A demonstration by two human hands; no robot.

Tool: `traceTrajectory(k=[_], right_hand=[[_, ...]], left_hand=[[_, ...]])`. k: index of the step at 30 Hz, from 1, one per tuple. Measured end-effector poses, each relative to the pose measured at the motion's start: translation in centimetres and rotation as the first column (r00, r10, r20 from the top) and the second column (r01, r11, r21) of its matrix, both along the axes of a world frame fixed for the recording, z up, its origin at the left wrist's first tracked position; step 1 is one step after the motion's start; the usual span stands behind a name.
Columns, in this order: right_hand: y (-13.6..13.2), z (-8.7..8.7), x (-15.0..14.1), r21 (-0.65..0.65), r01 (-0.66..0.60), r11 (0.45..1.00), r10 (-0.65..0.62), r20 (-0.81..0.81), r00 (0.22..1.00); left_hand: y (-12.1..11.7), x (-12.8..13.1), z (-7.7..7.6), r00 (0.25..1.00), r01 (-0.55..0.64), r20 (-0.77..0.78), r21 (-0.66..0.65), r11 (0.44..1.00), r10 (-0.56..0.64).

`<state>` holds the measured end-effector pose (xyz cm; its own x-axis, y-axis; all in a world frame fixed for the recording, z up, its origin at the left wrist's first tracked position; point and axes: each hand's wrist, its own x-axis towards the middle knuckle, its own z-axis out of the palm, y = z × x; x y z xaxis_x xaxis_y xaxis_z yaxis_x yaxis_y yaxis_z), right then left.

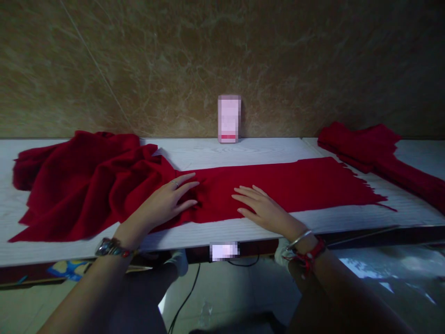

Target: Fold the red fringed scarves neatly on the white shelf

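A long red scarf (278, 185) with a fringed right end lies across the white wood-grain table (257, 150). Its middle and right stretch is spread flat. My left hand (170, 197) rests on it with fingers spread, where the flat part meets a rumpled heap of red cloth (86, 185). Whether that heap is all one piece with the scarf I cannot tell. My right hand (259, 206) lies palm down on the flat middle, fingers stretched toward the left. Neither hand grips anything.
Another folded red cloth (365, 148) lies at the table's right end. A blurred phone-like object (229, 118) leans on the marbled wall (194, 60). Below the front edge are a blue and yellow item (67, 269), a black cable (187, 297) and my feet.
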<state>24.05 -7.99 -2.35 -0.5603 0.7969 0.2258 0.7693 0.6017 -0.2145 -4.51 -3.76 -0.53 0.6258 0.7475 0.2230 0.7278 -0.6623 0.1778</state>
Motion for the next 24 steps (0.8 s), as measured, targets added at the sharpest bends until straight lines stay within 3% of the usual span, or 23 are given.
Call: traceTrajectory(k=[6,15,21,24], right_hand=[[-0.1,0.1,-0.1,0.017,0.009,1.000,-0.009,0.003,1.000],[-0.2,0.0,-0.1,0.030,0.014,0.999,-0.014,0.004,1.000],[-0.2,0.0,-0.1,0.026,0.026,0.999,-0.027,0.007,1.000],[-0.2,0.1,-0.1,0.016,0.026,1.000,-0.027,0.018,0.999]], left_hand=[[-0.2,-1.4,0.4,1.000,-0.026,-0.010,0.057,0.998,0.026],[0.1,-1.1,0.5,0.939,-0.246,-0.187,0.217,0.945,0.287],[-1.4,-2.5,2.4,0.932,-0.333,-0.015,0.354,0.874,0.362],[-1.8,-3.2,2.6,0.945,-0.267,-0.131,0.220,0.938,0.300]])
